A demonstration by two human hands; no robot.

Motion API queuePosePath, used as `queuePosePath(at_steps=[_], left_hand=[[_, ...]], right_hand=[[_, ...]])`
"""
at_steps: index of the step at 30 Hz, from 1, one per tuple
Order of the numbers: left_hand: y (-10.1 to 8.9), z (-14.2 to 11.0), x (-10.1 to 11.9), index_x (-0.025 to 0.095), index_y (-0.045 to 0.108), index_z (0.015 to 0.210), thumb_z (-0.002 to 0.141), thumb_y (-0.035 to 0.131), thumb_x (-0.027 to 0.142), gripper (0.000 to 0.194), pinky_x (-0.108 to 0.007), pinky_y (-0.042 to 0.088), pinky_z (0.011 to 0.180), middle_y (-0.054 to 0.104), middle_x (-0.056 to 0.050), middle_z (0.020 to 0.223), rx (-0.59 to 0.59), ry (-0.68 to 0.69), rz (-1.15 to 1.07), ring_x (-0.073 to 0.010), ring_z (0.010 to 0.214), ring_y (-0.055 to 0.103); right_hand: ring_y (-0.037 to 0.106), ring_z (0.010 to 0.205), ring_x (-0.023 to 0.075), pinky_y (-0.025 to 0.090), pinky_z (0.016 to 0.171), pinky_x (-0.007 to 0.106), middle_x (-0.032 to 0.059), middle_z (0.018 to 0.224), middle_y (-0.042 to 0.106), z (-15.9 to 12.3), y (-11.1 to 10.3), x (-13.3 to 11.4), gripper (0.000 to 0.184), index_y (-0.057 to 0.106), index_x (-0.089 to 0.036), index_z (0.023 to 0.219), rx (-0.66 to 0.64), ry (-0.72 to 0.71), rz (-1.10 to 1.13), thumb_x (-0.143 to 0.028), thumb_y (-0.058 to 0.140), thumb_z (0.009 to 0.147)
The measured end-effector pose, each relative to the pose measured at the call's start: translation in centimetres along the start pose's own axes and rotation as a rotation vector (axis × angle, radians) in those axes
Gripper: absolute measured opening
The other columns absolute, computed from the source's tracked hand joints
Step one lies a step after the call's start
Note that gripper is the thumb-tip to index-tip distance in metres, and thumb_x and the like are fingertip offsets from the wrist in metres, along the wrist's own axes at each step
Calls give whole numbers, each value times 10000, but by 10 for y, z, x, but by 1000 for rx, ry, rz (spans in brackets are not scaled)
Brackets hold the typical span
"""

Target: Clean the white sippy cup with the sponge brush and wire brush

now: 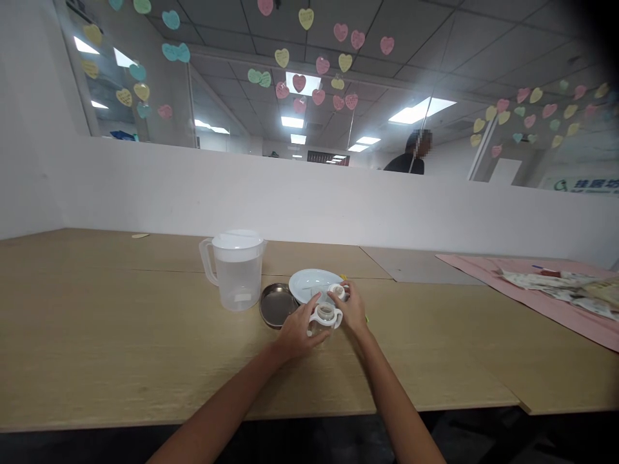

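Note:
My left hand [296,332] grips a small clear baby bottle [323,320] with a white handled collar, standing on the wooden table [120,322]. My right hand [352,308] holds a small white cap or teat piece [339,291] just above and right of the bottle's open mouth. Right behind both hands lies a white plate [309,283], and a round steel dish [273,304] sits to its left.
A clear plastic pitcher [236,270] with a white lid stands left of the steel dish. A pink cloth [541,293] with papers lies at the right. A white partition wall [309,200] runs behind the table; a person stands beyond it.

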State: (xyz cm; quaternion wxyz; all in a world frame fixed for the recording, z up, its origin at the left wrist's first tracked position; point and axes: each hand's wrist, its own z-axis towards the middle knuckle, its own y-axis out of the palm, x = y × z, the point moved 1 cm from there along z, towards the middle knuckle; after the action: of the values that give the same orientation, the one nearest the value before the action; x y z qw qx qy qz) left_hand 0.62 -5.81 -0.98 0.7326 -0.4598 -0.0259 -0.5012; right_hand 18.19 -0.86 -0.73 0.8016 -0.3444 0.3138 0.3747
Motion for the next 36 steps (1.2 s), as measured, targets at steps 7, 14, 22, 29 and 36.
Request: queuePosePath(at_steps=[7, 14, 22, 29, 36], left_hand=[[1, 0, 0, 193, 182, 1341, 688, 594, 385, 795, -348, 396, 895, 495, -105, 1196, 1, -28, -48, -217, 1047, 493], [-7, 9, 6, 171, 221, 1310, 689, 587, 375, 749, -336, 430, 847, 450, -120, 1228, 146, 54, -51, -197, 970, 514], [-20, 28, 39, 188, 375, 1246, 750, 530, 252, 523, -354, 352, 962, 480, -79, 1224, 297, 117, -41, -202, 1128, 431], [-51, 32, 58, 211, 588, 1062, 668, 646, 317, 412, -298, 444, 836, 627, -39, 1000, 251, 105, -216, -180, 925, 566], [-65, 37, 54, 208, 615, 1035, 601, 703, 357, 468, -324, 437, 846, 637, -46, 991, 173, 89, -282, -194, 920, 572]], right_hand=[[566, 766, 162, 425, 665, 261, 43, 875, 641, -2, -2, -7, 426, 558, -181, 960, 20, 65, 202, -483, 568, 660], [557, 785, 145, 434, 710, 264, 32, 912, 623, 3, -6, -19, 413, 583, -178, 951, 11, 100, 457, -417, 637, 619], [553, 828, 168, 422, 776, 298, 39, 909, 622, -20, -13, -78, 311, 585, -195, 901, -59, -172, 293, -351, 643, 638], [482, 552, 104, 376, 562, 213, -14, 610, 572, -28, -36, -102, 197, 605, -200, 719, -92, -321, -25, -383, 537, 743], [493, 553, 109, 396, 514, 209, -7, 607, 568, -12, -37, -103, 269, 593, -168, 716, -295, -153, 234, -430, 536, 732]])
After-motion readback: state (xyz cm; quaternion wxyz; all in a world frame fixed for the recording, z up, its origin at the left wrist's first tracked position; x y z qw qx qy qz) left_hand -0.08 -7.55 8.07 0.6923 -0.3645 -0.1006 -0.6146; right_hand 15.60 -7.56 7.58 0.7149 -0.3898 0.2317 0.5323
